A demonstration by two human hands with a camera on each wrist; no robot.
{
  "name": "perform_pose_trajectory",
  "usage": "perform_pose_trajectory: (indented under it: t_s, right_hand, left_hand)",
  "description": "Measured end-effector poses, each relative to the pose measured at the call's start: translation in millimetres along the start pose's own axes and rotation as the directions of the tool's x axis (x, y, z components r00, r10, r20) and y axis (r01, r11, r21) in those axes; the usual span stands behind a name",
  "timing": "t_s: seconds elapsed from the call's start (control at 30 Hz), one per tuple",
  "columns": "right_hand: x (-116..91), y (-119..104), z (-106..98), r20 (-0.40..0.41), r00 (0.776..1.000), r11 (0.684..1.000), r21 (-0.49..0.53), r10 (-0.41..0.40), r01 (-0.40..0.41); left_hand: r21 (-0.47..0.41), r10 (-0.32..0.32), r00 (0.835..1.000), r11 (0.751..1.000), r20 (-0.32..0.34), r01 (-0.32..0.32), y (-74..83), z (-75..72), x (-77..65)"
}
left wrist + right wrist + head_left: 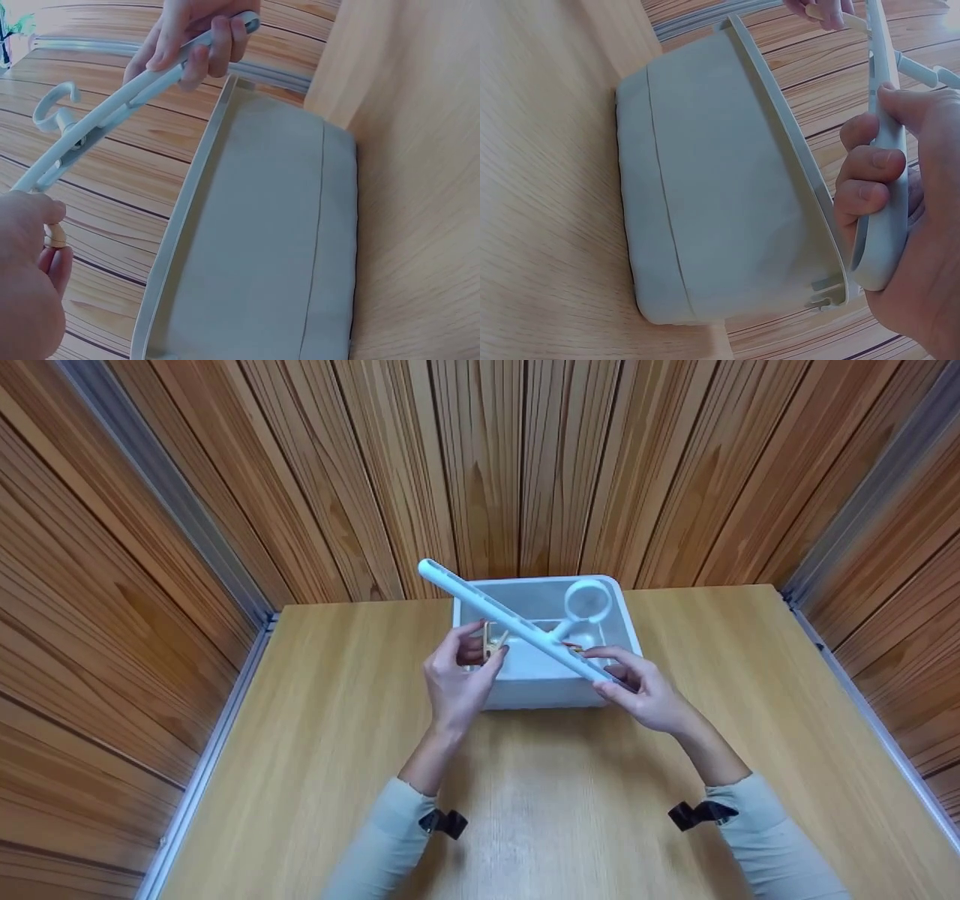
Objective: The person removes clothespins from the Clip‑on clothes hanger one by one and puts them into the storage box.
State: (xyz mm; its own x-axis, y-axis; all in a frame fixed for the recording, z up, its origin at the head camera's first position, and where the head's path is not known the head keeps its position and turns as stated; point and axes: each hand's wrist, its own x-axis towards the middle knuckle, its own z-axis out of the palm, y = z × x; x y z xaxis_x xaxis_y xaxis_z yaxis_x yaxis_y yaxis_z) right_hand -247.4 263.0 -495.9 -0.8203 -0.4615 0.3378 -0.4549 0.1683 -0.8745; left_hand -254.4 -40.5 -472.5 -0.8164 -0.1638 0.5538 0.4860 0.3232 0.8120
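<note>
A long pale plastic hanger [495, 609] with a curled hook [588, 600] slants above the bin. My right hand [637, 686] grips its lower right end, fingers curled around the bar [889, 195] in the right wrist view. My left hand [461, 671] pinches a small tan open-framed piece [487, 643] between thumb and fingers, just below the hanger's middle. In the left wrist view most of that tan piece [55, 236] is hidden by the fingers; cannot tell its kind. Its slim end [851, 21] points at the hanger's slotted side in the right wrist view.
Under the hands stands a white plastic bin [544, 690] on the wooden table [330, 750]. Something small with red and yellow [574, 647] shows behind the hanger, over the bin. Wood-plank walls [495, 472] with metal corner posts enclose the back and sides.
</note>
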Motion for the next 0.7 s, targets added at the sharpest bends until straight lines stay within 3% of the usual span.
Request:
perform_pose_trajectory:
  t_s: [0.17,0.33,0.5,0.7]
  right_hand:
    - [-0.5,-2.9,-3.4,0.014,1.000,1.000,-0.017,0.012,-0.011]
    - [-2.2,-9.1,-10.1,0.025,0.998,0.998,-0.030,0.049,-0.049]
    - [-5.0,-14.3,-17.8,0.034,0.996,0.997,-0.014,0.077,-0.077]
    - [-5.5,-15.4,-22.1,0.064,0.996,0.998,0.006,0.057,-0.058]
  left_hand:
    - [-0.019,0.018,1.000,1.000,-0.011,-0.018,1.0,-3.9,-0.1]
    - [-0.051,-0.062,0.996,0.997,0.064,0.065,6.2,-8.1,3.8]
    - [-0.072,-0.189,0.966,0.976,0.176,0.204,11.0,-11.3,8.9]
    - [-0.131,-0.255,0.928,0.945,0.270,0.298,14.7,-14.5,11.1]
